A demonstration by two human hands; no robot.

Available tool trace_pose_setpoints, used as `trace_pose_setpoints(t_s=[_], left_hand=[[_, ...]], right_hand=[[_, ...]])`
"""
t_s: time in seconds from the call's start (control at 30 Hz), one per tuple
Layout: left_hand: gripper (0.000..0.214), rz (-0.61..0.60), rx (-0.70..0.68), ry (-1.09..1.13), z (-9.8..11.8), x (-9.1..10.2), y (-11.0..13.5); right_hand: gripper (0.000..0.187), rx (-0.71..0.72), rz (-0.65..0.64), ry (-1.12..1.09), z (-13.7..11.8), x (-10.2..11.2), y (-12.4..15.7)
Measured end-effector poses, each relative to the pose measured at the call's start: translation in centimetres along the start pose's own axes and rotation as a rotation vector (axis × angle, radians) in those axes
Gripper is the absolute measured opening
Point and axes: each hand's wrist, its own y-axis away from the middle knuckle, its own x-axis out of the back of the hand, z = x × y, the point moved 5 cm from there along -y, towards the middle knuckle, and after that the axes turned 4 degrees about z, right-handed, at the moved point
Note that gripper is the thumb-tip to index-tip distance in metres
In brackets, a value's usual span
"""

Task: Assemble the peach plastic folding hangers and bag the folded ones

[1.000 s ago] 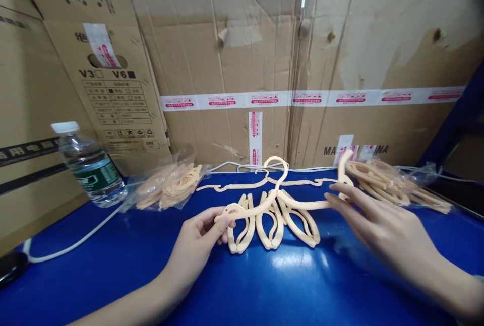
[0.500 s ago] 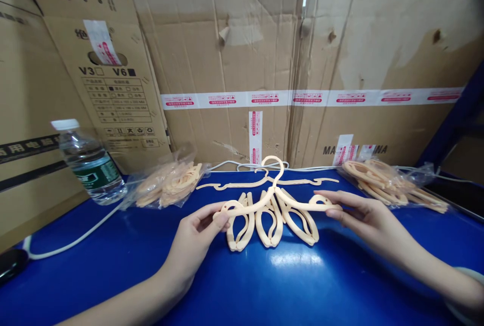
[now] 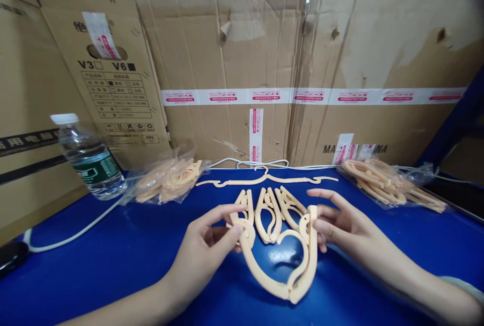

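Note:
Between my two hands is a beige folding hanger [image 3: 264,281], its arms bent upward in a V with the joint nearest me and the hook folded inside. My left hand [image 3: 212,240] is closed on the end of its left arm, thumb on top. At the right arm's end, my right hand [image 3: 342,225] grips with thumb and fingers, the index finger raised. Just beyond lie three folded hangers: a left one [image 3: 248,205] partly behind my left fingers, a middle one [image 3: 268,220], and a right one [image 3: 289,205]. Farther back rests an unfolded hanger [image 3: 242,183].
Bagged hangers [image 3: 170,182] lie at the left and more bagged hangers [image 3: 378,180] at the right. A water bottle [image 3: 93,162] stands on the blue table [image 3: 124,275]. A white cable [image 3: 83,233] runs to a black object [image 3: 13,258]. Cardboard [image 3: 227,64] walls the back.
The hanger in my hands has gone from spread arms with its hook up to folded arms with its joint toward me. My hands have come closer together and slightly lower.

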Motion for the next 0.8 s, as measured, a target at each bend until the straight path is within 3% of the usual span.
trace_pose_setpoints(t_s=[0.1, 0.23, 0.33, 0.47, 0.57, 0.67, 0.8], left_hand=[[0.029, -0.029, -0.02, -0.014, 0.2, -0.6, 0.5], [0.034, -0.067, -0.018, 0.024, -0.2, -0.8, 0.6], [0.039, -0.077, -0.035, 0.05, -0.4, -0.7, 0.4], [0.034, -0.106, -0.074, 0.116, -0.3, -0.8, 0.5], [0.027, -0.235, -0.093, 0.111, 0.2, -1.6, 1.1], [0.034, -0.403, -0.048, 0.065, 0.3, -2.5, 1.9], [0.039, -0.439, 0.012, 0.073, 0.0, -2.6, 2.1]], right_hand=[[0.038, -0.004, -0.045, -0.065, -0.2, -1.2, 0.6], [0.024, 0.011, -0.257, 0.163, -0.8, -2.8, 1.9], [0.032, -0.014, -0.324, 0.266, -0.7, -3.0, 2.8], [0.042, -0.041, -0.377, 0.209, -0.4, -2.9, 3.3], [0.044, -0.029, -0.378, 0.118, -0.6, -2.9, 3.2], [0.046, -0.019, -0.373, 0.058, -0.9, -3.1, 3.1], [0.047, -0.002, -0.379, 0.044, -1.0, -3.1, 3.1]])
